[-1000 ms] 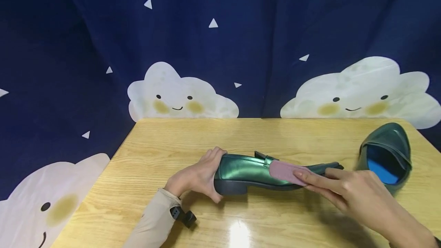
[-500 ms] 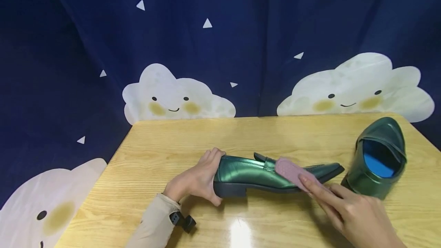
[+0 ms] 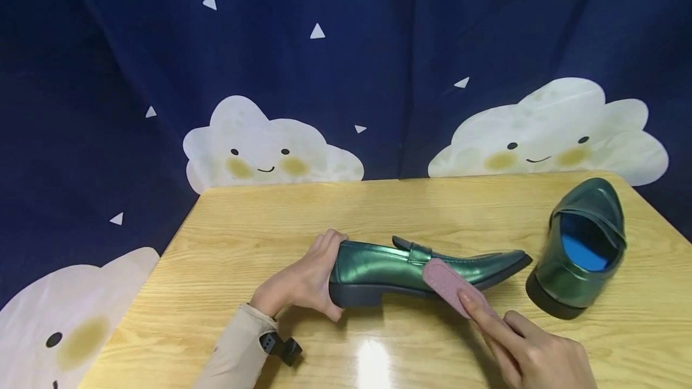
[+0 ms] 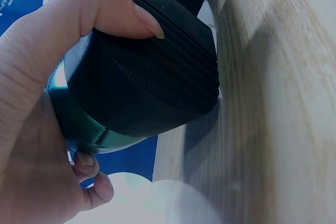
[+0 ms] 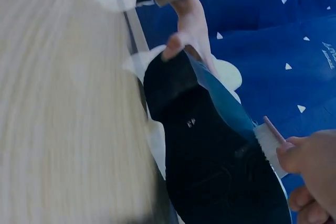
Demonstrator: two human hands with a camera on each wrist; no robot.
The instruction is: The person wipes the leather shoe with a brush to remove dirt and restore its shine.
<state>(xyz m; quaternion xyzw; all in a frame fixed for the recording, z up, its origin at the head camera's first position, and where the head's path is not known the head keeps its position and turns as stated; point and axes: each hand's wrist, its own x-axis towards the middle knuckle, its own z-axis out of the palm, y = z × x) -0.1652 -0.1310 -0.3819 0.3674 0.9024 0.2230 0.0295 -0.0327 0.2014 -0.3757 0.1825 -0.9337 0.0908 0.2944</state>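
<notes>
The left hand (image 3: 303,276) has its fingers around the heel of a green shoe (image 3: 373,264), held over the worktop (image 3: 259,215). At the green shoe's near side, the right hand (image 3: 532,341) holds a pink brush (image 3: 444,281) in its fingers, white bristles (image 5: 266,145) facing the shoe. Beyond the green shoe's toe stands a second shoe (image 3: 564,284).

On the table (image 3: 303,215), apparently wooden, stands a green shoe (image 3: 578,257).

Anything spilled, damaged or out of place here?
No, nothing stands out. The left hand grips the green shoe at its back end, the right hand holds a pink brush at its side, and the other shoe stands upright on the table.
</notes>
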